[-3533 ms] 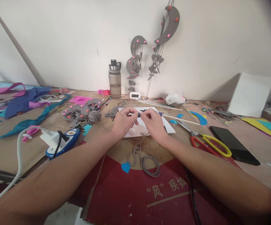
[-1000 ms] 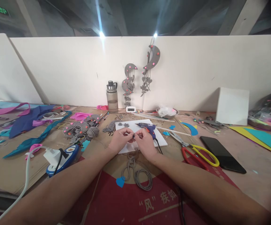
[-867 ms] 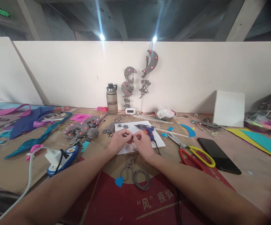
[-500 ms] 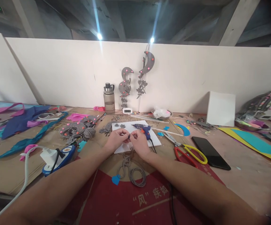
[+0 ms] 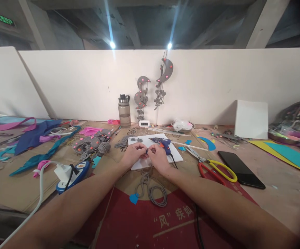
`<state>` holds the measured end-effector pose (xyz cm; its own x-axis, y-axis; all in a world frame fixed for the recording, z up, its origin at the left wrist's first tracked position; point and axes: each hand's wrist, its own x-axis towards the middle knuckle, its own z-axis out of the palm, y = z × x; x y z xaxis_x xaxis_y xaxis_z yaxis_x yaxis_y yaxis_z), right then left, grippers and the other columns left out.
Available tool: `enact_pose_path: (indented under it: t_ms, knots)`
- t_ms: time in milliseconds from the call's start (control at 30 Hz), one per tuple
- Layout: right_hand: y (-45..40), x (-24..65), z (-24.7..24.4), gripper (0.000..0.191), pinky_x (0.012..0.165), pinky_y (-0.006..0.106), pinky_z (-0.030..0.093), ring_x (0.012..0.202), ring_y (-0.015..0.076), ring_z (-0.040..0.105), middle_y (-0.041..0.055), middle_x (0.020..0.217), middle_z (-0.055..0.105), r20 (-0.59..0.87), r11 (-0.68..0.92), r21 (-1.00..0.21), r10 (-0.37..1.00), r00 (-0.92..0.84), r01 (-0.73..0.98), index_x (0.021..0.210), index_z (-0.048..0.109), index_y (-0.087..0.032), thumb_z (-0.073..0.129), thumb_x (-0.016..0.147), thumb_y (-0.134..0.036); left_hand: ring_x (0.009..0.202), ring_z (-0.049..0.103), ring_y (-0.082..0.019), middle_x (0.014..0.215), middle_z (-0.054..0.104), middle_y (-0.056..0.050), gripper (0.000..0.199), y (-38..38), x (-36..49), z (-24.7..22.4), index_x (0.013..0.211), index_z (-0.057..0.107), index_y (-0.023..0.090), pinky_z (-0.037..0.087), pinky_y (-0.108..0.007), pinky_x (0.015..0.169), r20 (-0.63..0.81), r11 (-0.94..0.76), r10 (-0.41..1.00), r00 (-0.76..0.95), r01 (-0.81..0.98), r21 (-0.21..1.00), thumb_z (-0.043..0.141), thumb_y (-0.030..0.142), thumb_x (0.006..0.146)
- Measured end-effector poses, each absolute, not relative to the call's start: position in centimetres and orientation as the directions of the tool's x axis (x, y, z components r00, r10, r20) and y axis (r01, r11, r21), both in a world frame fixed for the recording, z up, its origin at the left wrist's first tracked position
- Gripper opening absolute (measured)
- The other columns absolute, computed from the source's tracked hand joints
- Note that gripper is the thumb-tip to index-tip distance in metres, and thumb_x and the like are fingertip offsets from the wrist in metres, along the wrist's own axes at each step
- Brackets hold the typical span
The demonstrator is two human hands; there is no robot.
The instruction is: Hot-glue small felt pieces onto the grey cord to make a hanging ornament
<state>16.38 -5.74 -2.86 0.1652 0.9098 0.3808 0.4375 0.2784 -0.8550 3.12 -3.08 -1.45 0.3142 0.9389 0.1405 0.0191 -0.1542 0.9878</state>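
My left hand [image 5: 135,154] and my right hand [image 5: 157,157] meet over a white board [image 5: 177,157]. Their fingertips pinch a small dark piece [image 5: 147,151], mostly hidden, whose kind I cannot make out. Grey cord [image 5: 158,196] runs up from a loose coil to just below the fingers; where it ends is hidden. Behind my right hand a blue hot glue gun [image 5: 166,146] lies on the board. Small grey cut-outs [image 5: 136,139] lie at the board's far left. A blue heart-shaped piece [image 5: 133,198] rests beside the cord.
Scissors [image 5: 214,167] with red and yellow handles and a black phone [image 5: 240,169] lie on the right. A power strip [image 5: 74,176] sits left, near grey pink-dotted pieces [image 5: 91,143]. Behind stand a bottle [image 5: 124,112] and a small clock [image 5: 144,123]. Moon-shaped hangings [image 5: 166,71] hang on the wall.
The whole view has shifted slightly, so things appear a little farther right. Both hands keep the same pinch, with little visible movement.
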Motion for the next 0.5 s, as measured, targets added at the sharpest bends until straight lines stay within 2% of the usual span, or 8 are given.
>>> enact_pose_path:
  t_ms: [300,500]
  knots:
    - [-5.96,16.26,-2.58,0.007,0.065,0.031,0.045,0.063,0.0164,0.056,0.0005,0.067,0.061,0.376,0.266,-0.856,0.909,0.180,0.443,0.069,0.051,-0.022,0.049,0.072,-0.028,0.050,0.060,-0.011,0.057,0.063,0.000,0.013,-3.10,3.21,-1.40,0.069,0.062,0.015,0.050,-0.021,0.052,0.145,-0.155,0.938,0.316,0.006,0.988,0.065,0.027,0.070]
    - [-5.91,16.30,-2.62,0.008,0.061,0.030,0.044,0.060,0.0163,0.055,-0.0002,0.064,0.060,0.370,0.265,-0.857,0.913,0.170,0.443,0.067,0.051,-0.022,0.049,0.072,-0.028,0.050,0.060,-0.011,0.057,0.064,0.000,0.011,-2.89,3.25,-1.69,0.069,0.062,0.015,0.050,-0.022,0.052,0.145,-0.156,0.936,0.320,0.009,0.988,0.064,0.026,0.071]
